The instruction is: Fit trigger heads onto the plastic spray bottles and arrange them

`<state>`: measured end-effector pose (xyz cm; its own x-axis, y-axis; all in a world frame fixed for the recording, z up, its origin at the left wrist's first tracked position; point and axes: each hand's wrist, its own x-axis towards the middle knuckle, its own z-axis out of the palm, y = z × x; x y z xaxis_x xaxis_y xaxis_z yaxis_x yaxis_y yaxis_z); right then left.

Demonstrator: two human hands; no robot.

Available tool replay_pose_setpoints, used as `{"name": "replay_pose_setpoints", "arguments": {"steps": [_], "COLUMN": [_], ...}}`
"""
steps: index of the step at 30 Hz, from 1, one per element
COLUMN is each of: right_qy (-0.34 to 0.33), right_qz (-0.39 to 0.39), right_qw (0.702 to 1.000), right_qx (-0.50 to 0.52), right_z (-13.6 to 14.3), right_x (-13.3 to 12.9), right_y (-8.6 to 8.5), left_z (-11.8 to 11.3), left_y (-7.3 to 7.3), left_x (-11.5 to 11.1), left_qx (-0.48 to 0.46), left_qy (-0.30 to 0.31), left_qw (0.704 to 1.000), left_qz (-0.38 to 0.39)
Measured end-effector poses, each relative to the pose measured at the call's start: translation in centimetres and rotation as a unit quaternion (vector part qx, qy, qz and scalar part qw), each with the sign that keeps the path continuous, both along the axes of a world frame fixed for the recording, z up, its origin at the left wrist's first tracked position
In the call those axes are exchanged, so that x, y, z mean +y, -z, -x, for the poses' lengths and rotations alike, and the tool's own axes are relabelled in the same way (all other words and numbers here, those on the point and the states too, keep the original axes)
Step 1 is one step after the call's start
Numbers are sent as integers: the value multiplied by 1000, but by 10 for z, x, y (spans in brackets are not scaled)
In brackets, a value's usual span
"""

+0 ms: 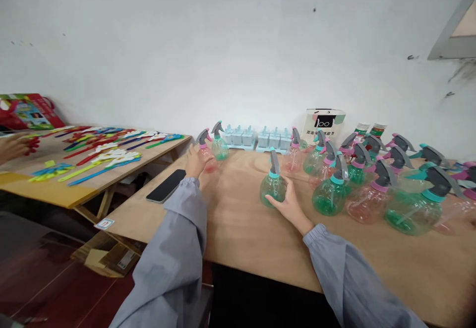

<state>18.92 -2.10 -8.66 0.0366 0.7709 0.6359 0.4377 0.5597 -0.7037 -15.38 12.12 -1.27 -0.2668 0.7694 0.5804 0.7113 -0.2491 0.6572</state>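
My left hand (195,161) is closed around the side of a pink spray bottle (208,162) at the table's back left. Just behind that bottle stands a green spray bottle (220,148) with a grey trigger head. Near the middle of the table, my right hand (289,202) grips another green spray bottle (271,189) from its right side, thumb in front. It is upright, its turquoise collar and grey trigger in plain sight. Several more pink and green spray bottles (330,196) crowd the right side of the table.
A black phone (166,186) lies left of my left forearm. Pale blue ice-pop moulds (240,137) and a printed paper bag (323,125) stand along the wall. On the neighbouring table (89,189) are colourful hand-shaped sticks (107,157), with another person's hand (13,148) at its far left.
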Motion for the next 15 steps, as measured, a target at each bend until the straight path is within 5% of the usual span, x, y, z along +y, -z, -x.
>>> {"name": "replay_pose_setpoints", "arguments": {"steps": [3, 6, 8, 10, 15], "right_qy": [9, -27, -60, -78, -151], "right_qz": [11, 38, 47, 47, 47], "right_qw": [1000, 998, 997, 995, 987], "right_qx": [12, 31, 34, 30, -21], "right_z": [3, 7, 11, 15, 13], "right_x": [0, 0, -1, -4, -12], "right_y": [1, 3, 6, 9, 4], "left_z": [-26, -71, -106, -140, -171], "left_y": [-5, -9, -9, -7, -2], "left_x": [-28, -64, -86, -103, -113], "left_qx": [-19, -46, -55, -74, -205], "left_qy": [-68, 110, 296, 409, 417], "left_qw": [993, 986, 952, 910, 885], "left_qz": [-99, -117, -60, -3, 26]}}
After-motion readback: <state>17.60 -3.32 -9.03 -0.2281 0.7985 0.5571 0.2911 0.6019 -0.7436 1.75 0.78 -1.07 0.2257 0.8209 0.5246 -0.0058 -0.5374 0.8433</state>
